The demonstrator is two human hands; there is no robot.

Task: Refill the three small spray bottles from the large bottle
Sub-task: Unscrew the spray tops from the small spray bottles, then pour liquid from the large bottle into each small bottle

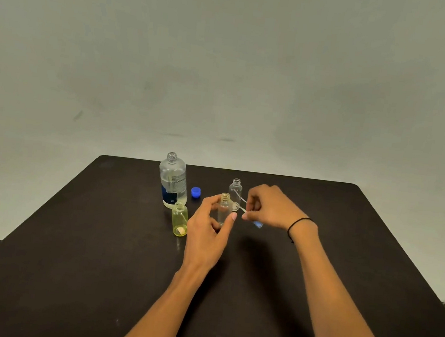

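Note:
The large clear bottle (172, 180) stands uncapped at the back of the dark table (68, 247), partly filled with clear liquid. Its blue cap (196, 192) lies just to its right. A small yellow bottle (179, 219) stands open in front of it. My left hand (208, 230) is shut around a small clear bottle (224, 210) with an open neck. My right hand (269, 207) pinches a spray pump with a thin white dip tube (240, 205) just right of that neck. Another small clear bottle (235, 190) stands open behind.
A black band sits on my right wrist (299, 224). The table's far edge meets a pale wall (226, 72), with floor visible past the left and right edges.

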